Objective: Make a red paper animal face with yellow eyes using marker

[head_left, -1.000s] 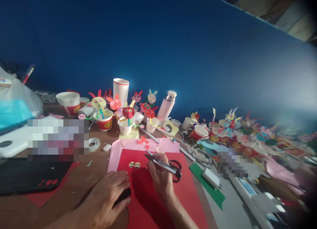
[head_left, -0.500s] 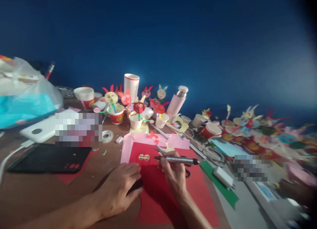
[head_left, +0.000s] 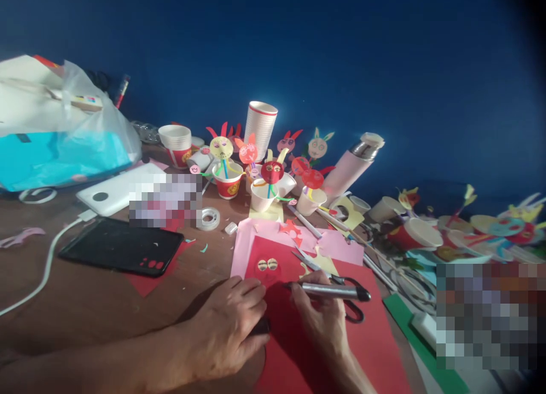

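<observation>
My right hand [head_left: 326,311] grips a silver marker [head_left: 328,291] with black ends. The marker's tip points left, just below and right of a red paper circle [head_left: 268,273] bearing two cream eyes with dark lines. The circle lies on a large red sheet [head_left: 341,348]. My left hand [head_left: 232,326] is curled at the sheet's left edge, its fingertips close to the circle. Between its thumb and fingers shows a small black object [head_left: 261,327], mostly hidden. Scissors [head_left: 354,310] with black handles lie on the sheet, partly behind my right hand.
Behind the sheet stand paper cups [head_left: 228,183] with paper-face figures, a cup stack [head_left: 261,129] and a tilted pink flask [head_left: 352,166]. To the left lie a tape roll [head_left: 209,218], a black phone case [head_left: 121,246] and a white power bank [head_left: 121,189]. Cables [head_left: 412,286] are at right.
The view has turned, so everything sits further right in the picture. Relative to the eyes, the marker's tip has come lower, towards me. Both hands keep their grip.
</observation>
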A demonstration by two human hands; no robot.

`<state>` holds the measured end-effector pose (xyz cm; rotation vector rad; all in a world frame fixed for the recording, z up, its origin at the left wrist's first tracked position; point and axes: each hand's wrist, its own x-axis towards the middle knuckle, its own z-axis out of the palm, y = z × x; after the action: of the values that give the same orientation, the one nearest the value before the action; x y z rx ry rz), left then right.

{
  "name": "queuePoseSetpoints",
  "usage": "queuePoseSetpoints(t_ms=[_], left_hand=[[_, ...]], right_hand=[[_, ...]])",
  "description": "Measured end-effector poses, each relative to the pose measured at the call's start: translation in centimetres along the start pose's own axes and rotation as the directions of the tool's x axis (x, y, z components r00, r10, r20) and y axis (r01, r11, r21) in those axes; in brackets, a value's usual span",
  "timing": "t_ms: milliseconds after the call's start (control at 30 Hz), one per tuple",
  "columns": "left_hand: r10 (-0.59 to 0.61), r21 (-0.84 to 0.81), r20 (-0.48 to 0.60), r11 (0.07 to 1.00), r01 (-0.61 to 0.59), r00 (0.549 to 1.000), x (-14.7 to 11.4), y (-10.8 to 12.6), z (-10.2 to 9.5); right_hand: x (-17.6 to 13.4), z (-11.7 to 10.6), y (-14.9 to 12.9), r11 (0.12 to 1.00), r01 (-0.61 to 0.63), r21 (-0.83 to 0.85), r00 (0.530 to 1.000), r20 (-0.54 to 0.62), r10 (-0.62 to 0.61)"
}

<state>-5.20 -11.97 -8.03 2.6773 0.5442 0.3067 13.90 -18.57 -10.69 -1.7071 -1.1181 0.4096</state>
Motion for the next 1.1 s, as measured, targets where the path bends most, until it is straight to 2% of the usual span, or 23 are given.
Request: queuePoseSetpoints(t_ms=[133,333,533,667,867,1033,1100], left_hand=[[-0.007,0.003,0.005,1.000,0.007,1.000,-0.2,-0.1,0.4],[-0.004,-0.008,-0.061,1.000,0.003,0.998,-0.8,-0.4,1.2],[0.016,-0.002,-0.060,1.000,-0.016,0.998,-0.5,-0.1,0.6],[0.052,0.020,-0.047,0.999,-0.051,0.998,-0.3,-0.2,0.4],[0.029,0.020,-0.041,0.999,-0.028,0.999,-0.2,0.0,0.3],[0.034,0.029,-0.052,0.999,-0.033,0.998,0.0,0.1,0.1],[0.063,0.047,-0.067,0.997,-0.060,0.996,0.0,0.1,0.2]], right_hand=[[0.2,0.4,0.5,1.000,-0.025,-0.015,0.999,0.043,0.026],[0.5,0.2,0.4,0.997,-0.077,0.008,0.993,0.094,0.076],[0.2,0.4,0.5,0.984,-0.161,0.076,0.984,0.095,0.153],[-0.1,0.7,-0.2,0.982,-0.147,0.120,0.988,0.070,0.140],[-0.6,1.2,-0.6,0.966,-0.192,0.172,0.978,0.120,0.173],[-0.4,1.5,-0.4,0.990,-0.118,0.070,0.982,0.153,0.107],[-0.4,1.7,-0.6,0.989,-0.138,0.061,0.980,0.150,0.128]])
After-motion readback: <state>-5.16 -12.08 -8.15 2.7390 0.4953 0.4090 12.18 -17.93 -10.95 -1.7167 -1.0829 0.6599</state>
